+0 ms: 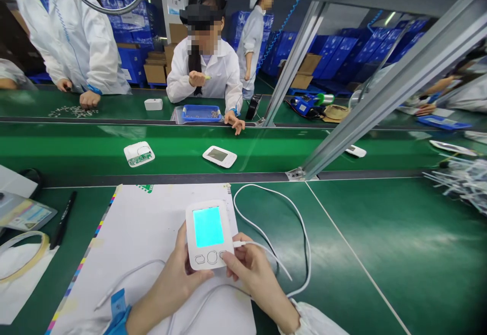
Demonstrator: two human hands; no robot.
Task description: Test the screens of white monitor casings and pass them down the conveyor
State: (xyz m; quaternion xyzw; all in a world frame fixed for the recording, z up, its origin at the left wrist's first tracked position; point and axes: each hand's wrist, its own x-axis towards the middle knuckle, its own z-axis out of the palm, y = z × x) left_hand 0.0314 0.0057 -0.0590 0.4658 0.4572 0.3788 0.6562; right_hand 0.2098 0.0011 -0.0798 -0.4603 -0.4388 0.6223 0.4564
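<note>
A white electronic device [192,223] with a lit cyan screen and three buttons is held up over the white sheet [152,223]. My left hand [173,279] is closed around its left side, thumb along the lower edge. On the lower right corner, the thumb of my right hand [254,274] rests at the right-hand button, while its other fingers curl beside and behind the device. A white cable [300,223] has its plug at the device's right side, by my right fingers. Another white cable end [125,276] lies on the sheet near my left wrist, which wears a blue band [117,314].
A green conveyor belt [175,147] carries an open circuit-board housing [139,154] and another white device [219,157]. A metal post [365,96] slants across the right. Tape [41,248] and a black pen [64,218] lie left. Co-workers [205,66] sit and stand opposite.
</note>
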